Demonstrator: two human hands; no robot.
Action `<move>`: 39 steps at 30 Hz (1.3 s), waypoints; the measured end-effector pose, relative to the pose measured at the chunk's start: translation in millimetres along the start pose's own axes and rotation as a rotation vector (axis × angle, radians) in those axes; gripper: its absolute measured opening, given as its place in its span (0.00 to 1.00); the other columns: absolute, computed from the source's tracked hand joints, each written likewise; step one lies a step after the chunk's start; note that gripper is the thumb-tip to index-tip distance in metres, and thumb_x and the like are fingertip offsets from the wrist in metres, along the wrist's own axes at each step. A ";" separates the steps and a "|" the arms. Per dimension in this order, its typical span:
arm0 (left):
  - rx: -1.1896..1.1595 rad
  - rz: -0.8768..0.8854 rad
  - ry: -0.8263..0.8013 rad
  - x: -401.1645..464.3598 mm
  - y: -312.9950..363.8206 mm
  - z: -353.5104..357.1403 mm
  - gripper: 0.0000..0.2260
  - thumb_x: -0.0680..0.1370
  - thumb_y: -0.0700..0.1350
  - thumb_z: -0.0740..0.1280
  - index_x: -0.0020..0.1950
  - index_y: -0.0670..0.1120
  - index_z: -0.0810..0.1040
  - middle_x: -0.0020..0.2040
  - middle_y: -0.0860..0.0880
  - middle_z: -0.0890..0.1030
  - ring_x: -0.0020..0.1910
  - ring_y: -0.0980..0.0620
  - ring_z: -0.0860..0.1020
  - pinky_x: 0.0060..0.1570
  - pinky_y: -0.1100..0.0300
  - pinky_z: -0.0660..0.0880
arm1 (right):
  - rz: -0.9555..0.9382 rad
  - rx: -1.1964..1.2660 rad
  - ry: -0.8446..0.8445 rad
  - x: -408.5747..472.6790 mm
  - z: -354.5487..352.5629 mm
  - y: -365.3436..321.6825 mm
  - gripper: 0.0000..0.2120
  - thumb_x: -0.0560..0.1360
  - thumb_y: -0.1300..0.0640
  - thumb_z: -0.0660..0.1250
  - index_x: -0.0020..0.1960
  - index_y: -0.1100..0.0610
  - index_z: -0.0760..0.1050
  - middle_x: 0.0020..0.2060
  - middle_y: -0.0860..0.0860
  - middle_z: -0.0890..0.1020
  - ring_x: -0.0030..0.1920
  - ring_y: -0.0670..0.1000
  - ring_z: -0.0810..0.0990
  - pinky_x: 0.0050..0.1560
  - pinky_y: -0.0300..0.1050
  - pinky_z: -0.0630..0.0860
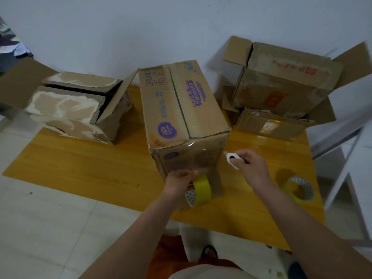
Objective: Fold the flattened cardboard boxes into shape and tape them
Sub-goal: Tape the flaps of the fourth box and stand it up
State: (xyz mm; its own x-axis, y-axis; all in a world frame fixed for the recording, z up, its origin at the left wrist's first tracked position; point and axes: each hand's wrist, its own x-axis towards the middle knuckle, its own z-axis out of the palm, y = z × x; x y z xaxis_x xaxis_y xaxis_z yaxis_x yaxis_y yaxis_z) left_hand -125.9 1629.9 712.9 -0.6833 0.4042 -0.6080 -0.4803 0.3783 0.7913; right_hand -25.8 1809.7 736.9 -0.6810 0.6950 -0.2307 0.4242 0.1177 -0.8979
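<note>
Head view: left hand [178, 181] holds tape roll [200, 190] against box [181, 117].

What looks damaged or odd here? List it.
The left box has its outer paper torn off in pale patches on flaps and side. The stacked boxes at right look scuffed, with ragged edges. The middle box looks intact.

Bare forearms [128, 234] — white top [201, 273], orange garment [171, 252], dark sandal [209, 251].

Matt brown cardboard box [181, 109], glossy clear tape along seam; torn rough box [68, 109]; glossy wood-grain table [80, 170]; cutter [232, 160] probably plastic.
</note>
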 end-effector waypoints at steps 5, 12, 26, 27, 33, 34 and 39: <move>0.175 0.122 -0.076 -10.6 -6.4 15.5 0.06 0.80 0.41 0.66 0.54 0.44 0.82 0.55 0.48 0.78 0.49 0.53 0.79 0.42 0.66 0.79 | 0.501 0.217 0.123 -2.8 -7.7 55.3 0.14 0.77 0.64 0.66 0.62 0.66 0.70 0.59 0.66 0.74 0.52 0.65 0.77 0.58 0.63 0.74; 0.239 0.061 -0.145 -12.4 -16.6 48.1 0.10 0.80 0.39 0.66 0.60 0.46 0.80 0.58 0.47 0.76 0.40 0.60 0.81 0.42 0.66 0.80 | 0.740 0.485 0.332 -12.5 -25.8 113.4 0.17 0.75 0.69 0.67 0.63 0.68 0.71 0.63 0.67 0.73 0.44 0.61 0.79 0.33 0.44 0.77; 0.343 -0.206 -0.346 18.3 -30.5 157.7 0.24 0.81 0.33 0.60 0.76 0.46 0.64 0.70 0.39 0.70 0.54 0.44 0.79 0.52 0.51 0.80 | 0.365 -0.036 0.130 -28.8 -45.4 124.8 0.19 0.80 0.58 0.62 0.70 0.58 0.67 0.69 0.54 0.69 0.68 0.55 0.68 0.59 0.48 0.69; 0.362 -0.216 -0.352 19.5 -28.4 162.6 0.24 0.81 0.31 0.59 0.76 0.45 0.63 0.69 0.38 0.70 0.52 0.44 0.78 0.46 0.54 0.80 | 0.342 -0.044 0.077 -32.8 -41.3 124.9 0.20 0.79 0.59 0.62 0.70 0.58 0.67 0.68 0.54 0.70 0.67 0.54 0.69 0.56 0.43 0.68; 0.775 -0.142 -0.388 43.6 -33.3 161.5 0.28 0.79 0.31 0.59 0.78 0.45 0.58 0.77 0.42 0.60 0.69 0.39 0.68 0.59 0.49 0.75 | 0.259 -0.376 -0.069 -36.4 -30.8 141.3 0.12 0.82 0.59 0.58 0.62 0.61 0.74 0.49 0.56 0.78 0.46 0.54 0.74 0.40 0.40 0.66; 0.819 -0.146 -0.398 46.9 -33.0 158.3 0.29 0.80 0.32 0.59 0.79 0.47 0.57 0.76 0.41 0.61 0.67 0.37 0.70 0.56 0.48 0.76 | 0.259 -0.404 -0.053 -34.7 -30.2 143.2 0.11 0.82 0.59 0.57 0.58 0.61 0.75 0.43 0.55 0.77 0.42 0.53 0.72 0.34 0.39 0.62; 0.982 -0.108 -0.428 57.0 -33.7 150.4 0.28 0.81 0.34 0.60 0.79 0.44 0.55 0.72 0.39 0.69 0.61 0.39 0.76 0.56 0.46 0.77 | 0.342 -0.600 -0.017 -25.6 -24.8 141.6 0.15 0.81 0.63 0.56 0.36 0.57 0.69 0.29 0.50 0.67 0.28 0.45 0.61 0.26 0.39 0.53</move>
State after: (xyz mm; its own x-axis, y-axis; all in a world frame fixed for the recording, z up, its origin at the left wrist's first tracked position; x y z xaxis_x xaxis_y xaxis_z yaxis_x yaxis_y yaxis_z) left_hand -66.0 1765.4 641.9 -0.3229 0.5142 -0.7946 0.2548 0.8558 0.4502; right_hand 66.5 1826.1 624.9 -0.4577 0.7521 -0.4742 0.8703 0.2701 -0.4118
